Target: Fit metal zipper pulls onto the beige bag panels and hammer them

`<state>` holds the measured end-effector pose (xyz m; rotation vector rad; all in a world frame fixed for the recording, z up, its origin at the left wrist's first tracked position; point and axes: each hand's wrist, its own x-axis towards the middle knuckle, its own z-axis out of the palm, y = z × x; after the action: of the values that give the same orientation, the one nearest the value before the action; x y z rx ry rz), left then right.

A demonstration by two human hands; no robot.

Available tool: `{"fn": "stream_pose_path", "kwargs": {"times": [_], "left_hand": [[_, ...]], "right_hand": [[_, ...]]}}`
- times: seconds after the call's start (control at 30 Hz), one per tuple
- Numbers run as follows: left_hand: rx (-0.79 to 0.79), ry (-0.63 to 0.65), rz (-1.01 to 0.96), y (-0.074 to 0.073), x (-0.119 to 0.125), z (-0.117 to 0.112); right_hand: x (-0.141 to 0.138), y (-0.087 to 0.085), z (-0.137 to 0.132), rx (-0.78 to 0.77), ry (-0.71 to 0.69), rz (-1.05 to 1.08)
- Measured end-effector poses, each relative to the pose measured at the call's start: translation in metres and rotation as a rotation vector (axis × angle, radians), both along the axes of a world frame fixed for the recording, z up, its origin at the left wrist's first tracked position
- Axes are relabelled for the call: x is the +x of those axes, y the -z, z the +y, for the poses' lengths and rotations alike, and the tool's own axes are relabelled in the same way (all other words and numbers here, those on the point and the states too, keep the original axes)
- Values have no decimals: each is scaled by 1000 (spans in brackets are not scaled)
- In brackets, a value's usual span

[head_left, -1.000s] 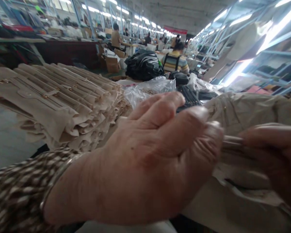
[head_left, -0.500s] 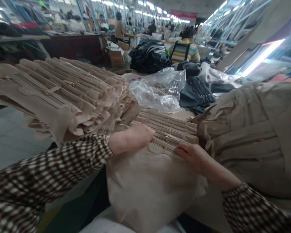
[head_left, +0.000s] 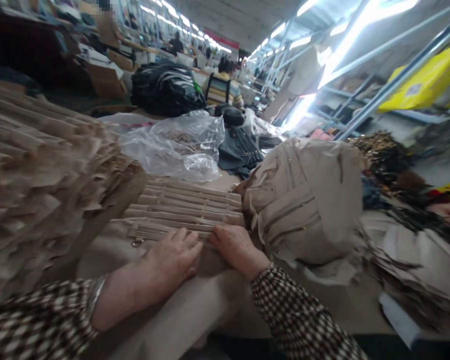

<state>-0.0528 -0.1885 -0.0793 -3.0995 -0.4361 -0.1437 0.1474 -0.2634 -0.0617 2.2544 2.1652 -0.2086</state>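
Observation:
My left hand (head_left: 170, 260) lies flat, fingers stretched out, on a beige fabric piece (head_left: 180, 210) with stitched strips and small metal fittings. My right hand (head_left: 235, 247) rests just beside it on the same piece, fingers curved down onto the cloth edge. Both hands nearly touch each other. The piece tops a low stack of like beige pieces in front of me. Checked sleeves cover both forearms, and a metal bracelet (head_left: 94, 296) sits on my left wrist.
A tall fanned stack of beige pieces (head_left: 41, 175) fills the left. A heaped beige pile (head_left: 307, 200) stands at the right. Behind lie a clear plastic bag (head_left: 176, 145), dark garments (head_left: 240, 147) and a black bag (head_left: 165, 87). Other people sit far back.
The view has swung right and closer. My hands have drawn together on the beige piece, the left sliding right toward the right hand. A second ago they were raised close to the camera.

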Motion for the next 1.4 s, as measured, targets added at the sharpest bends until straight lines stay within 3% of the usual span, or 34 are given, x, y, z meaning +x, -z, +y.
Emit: {"fn": "stream_pose_path", "kwargs": {"times": [0.13,0.2,0.33,0.43,0.57,0.7,0.9,1.07,1.17,1.23,1.33,1.4], "left_hand": [[-67,-15,-125,41,-18,-4],[-86,-17,-137,51,-25,-4],[-54,-35,-157,62,-29,-4],[-23,-51,-179,70,-27,-3],[-14,-60,-171,77,-28,-1],[-50,-84,-160,76,-32,-2],[-92,-101,-147,72,-33,-3],[-123,-95,-107,63,-27,-2],[-146,-106,-82,59,-26,-3],[-144,-105,-99,58,-27,-4],[-147,-103,-97,59,-26,-5],[-150,-96,-86,59,-26,-4]], "right_hand": [[54,-20,-37,259,-16,48],[97,-33,-63,431,80,-7],[183,-64,-95,564,245,-156],[230,-94,-86,603,375,-215],[276,-133,-58,604,662,-254],[309,-145,-41,558,850,-251],[316,-136,-39,455,898,-260],[307,-154,-50,413,853,-353],[287,-162,-55,449,827,-394],[265,-154,-56,452,731,-437],[229,-127,-52,327,527,-542],[213,-108,-47,256,479,-579]]}}
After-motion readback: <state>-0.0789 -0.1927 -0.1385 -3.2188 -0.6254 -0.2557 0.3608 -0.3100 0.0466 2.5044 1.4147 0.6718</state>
